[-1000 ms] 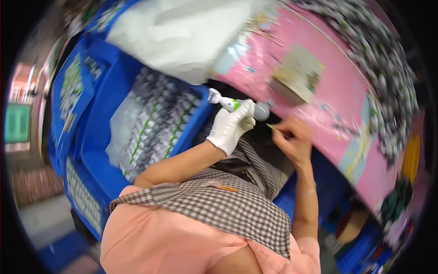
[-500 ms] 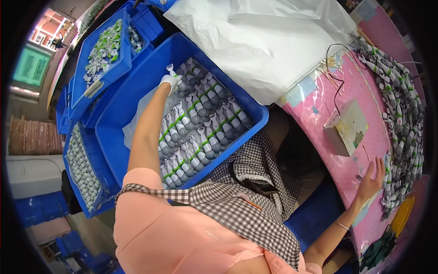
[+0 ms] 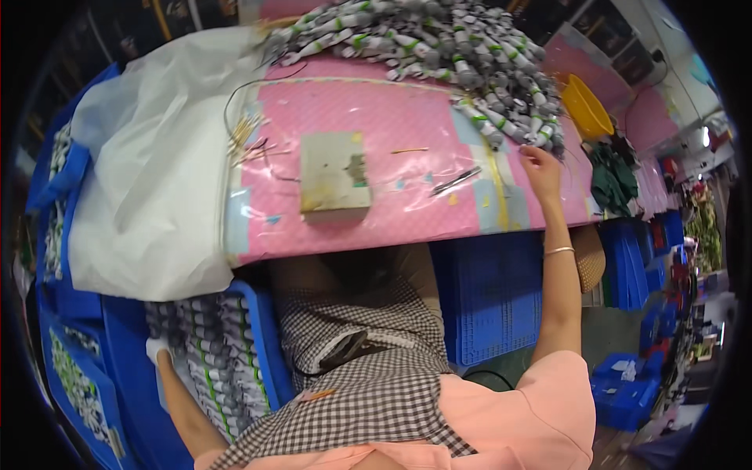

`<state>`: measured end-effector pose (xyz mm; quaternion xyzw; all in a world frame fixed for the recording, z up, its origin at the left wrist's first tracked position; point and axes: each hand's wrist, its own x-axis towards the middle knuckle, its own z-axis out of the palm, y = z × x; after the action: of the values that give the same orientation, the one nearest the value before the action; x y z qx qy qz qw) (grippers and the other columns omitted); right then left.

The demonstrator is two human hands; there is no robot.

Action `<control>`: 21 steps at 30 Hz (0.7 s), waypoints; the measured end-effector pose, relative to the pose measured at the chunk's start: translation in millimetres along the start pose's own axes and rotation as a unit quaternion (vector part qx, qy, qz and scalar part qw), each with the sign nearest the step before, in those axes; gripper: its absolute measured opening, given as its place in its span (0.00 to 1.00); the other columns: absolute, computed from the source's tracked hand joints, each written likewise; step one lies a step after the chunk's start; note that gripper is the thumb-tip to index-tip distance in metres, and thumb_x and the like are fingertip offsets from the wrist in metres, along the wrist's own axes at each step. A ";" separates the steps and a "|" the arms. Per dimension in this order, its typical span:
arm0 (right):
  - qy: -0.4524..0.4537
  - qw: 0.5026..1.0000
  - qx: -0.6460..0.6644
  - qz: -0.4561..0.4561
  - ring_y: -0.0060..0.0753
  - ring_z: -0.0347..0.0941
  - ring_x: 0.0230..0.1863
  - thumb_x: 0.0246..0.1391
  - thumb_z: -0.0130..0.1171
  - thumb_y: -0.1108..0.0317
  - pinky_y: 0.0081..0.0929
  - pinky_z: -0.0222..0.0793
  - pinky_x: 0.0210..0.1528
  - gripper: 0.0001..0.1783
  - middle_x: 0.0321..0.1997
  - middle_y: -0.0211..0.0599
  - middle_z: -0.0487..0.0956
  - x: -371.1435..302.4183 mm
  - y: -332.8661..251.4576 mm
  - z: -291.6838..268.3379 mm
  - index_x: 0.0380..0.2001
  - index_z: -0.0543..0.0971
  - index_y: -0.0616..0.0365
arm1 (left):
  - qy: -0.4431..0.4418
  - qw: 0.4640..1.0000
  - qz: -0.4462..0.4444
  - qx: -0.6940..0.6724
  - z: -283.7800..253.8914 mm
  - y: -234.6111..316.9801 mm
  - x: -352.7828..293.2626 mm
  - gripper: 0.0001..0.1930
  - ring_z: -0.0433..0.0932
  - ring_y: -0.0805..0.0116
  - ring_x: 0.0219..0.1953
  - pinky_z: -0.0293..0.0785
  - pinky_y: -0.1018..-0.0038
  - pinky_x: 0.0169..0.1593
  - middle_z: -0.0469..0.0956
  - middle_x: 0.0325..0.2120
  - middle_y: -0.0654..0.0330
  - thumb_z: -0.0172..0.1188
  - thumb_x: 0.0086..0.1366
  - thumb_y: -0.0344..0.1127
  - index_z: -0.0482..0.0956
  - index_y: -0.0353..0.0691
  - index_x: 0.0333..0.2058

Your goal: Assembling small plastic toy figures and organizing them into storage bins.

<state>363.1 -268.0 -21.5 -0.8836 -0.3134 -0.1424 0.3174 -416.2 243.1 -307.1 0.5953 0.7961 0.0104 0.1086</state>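
Note:
At the lower left, my left hand (image 3: 159, 349), in a white glove, is over the big blue tub (image 3: 262, 329), beside rows of small grey-and-white bundles with green bands (image 3: 211, 337). Its fingers are too small and blurred to read. My right hand (image 3: 542, 174), bare, has curled fingers at the near edge of a heap of similar bundles (image 3: 486, 59) on the pink-covered table (image 3: 274, 102). Whatever the curled fingers hold, if anything, cannot be made out.
A box-shaped block (image 3: 333, 172) with a cord stands on the table near thin sticks (image 3: 247, 137) and a dark pen-like tool (image 3: 456, 181). White sheeting (image 3: 157, 157) drapes the left end. A yellow basin (image 3: 586, 106) and dark green cloth (image 3: 612, 176) lie beyond my right hand.
The view has swung right, toward the table. My right hand has gone from spread fingers to curled ones at the heap. My left hand is still at the tub.

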 end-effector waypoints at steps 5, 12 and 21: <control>0.026 0.995 -0.049 -0.085 0.47 0.75 0.39 0.42 0.61 0.65 0.36 0.70 0.43 0.18 0.37 0.47 0.79 33.6 -9.7 41.0 0.38 0.78 0.60 | 0.237 0.932 0.102 -0.255 -142.6 70.7 -86.3 0.20 0.76 0.59 0.42 0.70 0.72 0.47 0.78 0.41 0.52 0.55 0.61 0.45 0.77 0.34 0.42; 0.008 0.994 0.103 -0.039 0.31 0.76 0.30 0.39 0.65 0.63 0.25 0.71 0.33 0.23 0.32 0.45 0.77 44.3 -64.7 77.3 0.40 0.77 0.64 | 0.192 0.775 0.312 -0.515 -221.5 231.9 -233.5 0.12 0.74 0.72 0.40 0.71 0.77 0.45 0.77 0.38 0.58 0.55 0.63 0.29 0.75 0.30 0.44; -0.323 0.793 0.517 -0.014 0.23 0.74 0.40 0.53 0.59 0.60 0.23 0.70 0.42 0.24 0.45 0.40 0.75 -35.6 -235.9 37.9 0.50 0.72 0.62 | 0.260 0.573 0.766 -0.133 -263.1 428.9 -410.9 0.29 0.71 0.56 0.48 0.63 0.59 0.53 0.72 0.45 0.56 0.59 0.47 0.27 0.67 0.45 0.52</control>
<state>185.9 -117.9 45.0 -0.5777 -0.4366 0.3301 0.6055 50.6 7.2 78.3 0.9334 0.0268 0.3502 -0.0736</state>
